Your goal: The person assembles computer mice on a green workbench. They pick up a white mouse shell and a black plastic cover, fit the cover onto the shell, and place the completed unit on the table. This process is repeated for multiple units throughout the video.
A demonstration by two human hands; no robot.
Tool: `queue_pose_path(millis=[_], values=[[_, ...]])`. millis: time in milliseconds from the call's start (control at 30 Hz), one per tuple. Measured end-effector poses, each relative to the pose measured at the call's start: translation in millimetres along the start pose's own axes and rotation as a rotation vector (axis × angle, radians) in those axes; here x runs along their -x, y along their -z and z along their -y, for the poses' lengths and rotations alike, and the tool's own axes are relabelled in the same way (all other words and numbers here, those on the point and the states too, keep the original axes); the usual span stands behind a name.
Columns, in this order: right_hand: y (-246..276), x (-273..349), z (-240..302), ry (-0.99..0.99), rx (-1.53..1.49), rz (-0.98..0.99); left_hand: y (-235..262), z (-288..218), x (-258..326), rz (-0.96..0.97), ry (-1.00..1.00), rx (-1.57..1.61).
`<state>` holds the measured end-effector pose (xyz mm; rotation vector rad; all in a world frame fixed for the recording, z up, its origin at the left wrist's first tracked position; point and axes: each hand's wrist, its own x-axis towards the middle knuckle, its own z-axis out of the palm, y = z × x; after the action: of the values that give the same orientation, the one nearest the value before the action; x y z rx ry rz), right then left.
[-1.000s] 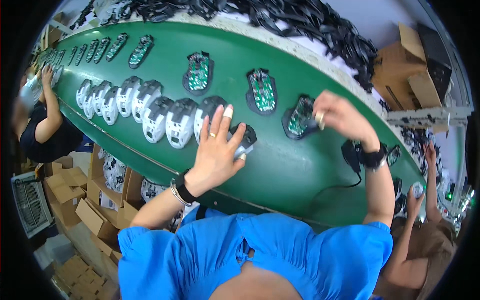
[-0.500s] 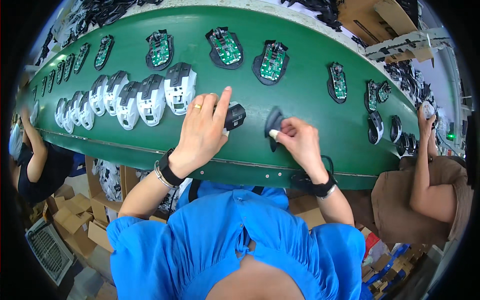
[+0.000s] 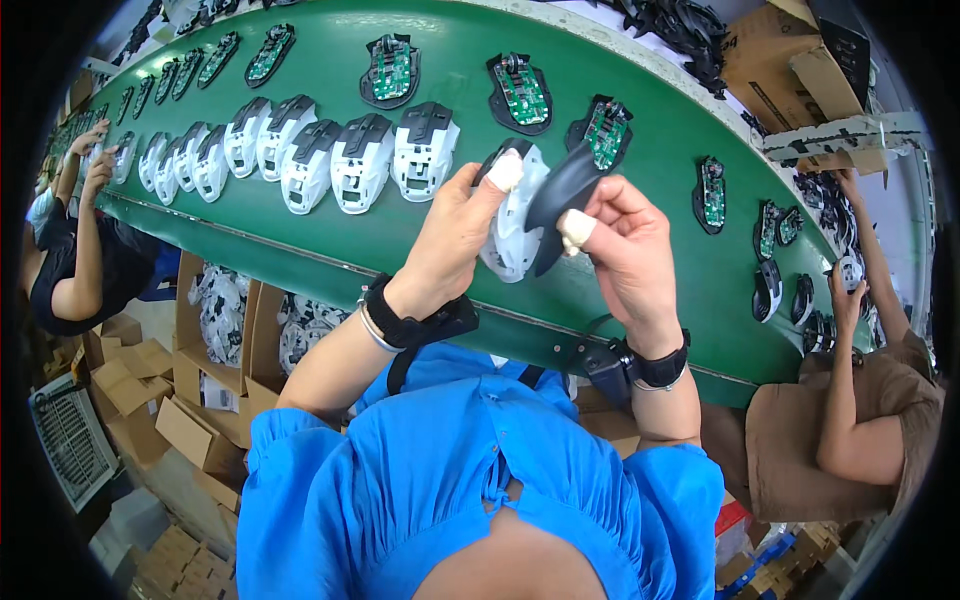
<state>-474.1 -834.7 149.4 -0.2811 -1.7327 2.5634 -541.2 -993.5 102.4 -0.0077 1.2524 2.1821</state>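
Observation:
A white computer mouse shell with a black part (image 3: 514, 225) is gripped by my left hand (image 3: 443, 240), its taped thumb lying along the top. My right hand (image 3: 640, 255) pinches a curved black mouse cover (image 3: 563, 193) between a taped thumb and fingers. Cover and shell meet edge to edge in front of me; whether they are joined I cannot tell. Just beyond the cover lies a black mouse base with a green circuit board (image 3: 609, 125), partly hidden by it. A row of white and black shells (image 3: 425, 150) stretches off to the left.
More bases with circuit boards (image 3: 521, 92) line the far side of the green work surface (image 3: 440, 285). One co-worker (image 3: 80, 260) works at the left, another (image 3: 850, 410) at the right holding a white piece. Cardboard boxes (image 3: 210, 430) crowd the floor; another (image 3: 790, 80) stands far right.
My left hand has turned, its thumb now along the shell. The black cover in my right hand has come left against the shell. The whole view has shifted.

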Motion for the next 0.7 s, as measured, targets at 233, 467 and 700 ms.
queue_pose_path(millis=[233, 467, 700], values=[[-0.8, -6.3, -11.6, 0.070, 0.266, -0.063, -5.9, 0.8, -1.1, -0.036, -0.120, -0.019], [-3.6, 0.5, -11.5, -0.088, 0.231, -0.084, 0.8, -1.0, -7.1, 0.004, -0.080, -0.098], [13.3, -7.8, -8.9, -0.119, -0.042, -0.041, -1.5, -21.8, 5.2, 0.155, -0.128, -0.512]])
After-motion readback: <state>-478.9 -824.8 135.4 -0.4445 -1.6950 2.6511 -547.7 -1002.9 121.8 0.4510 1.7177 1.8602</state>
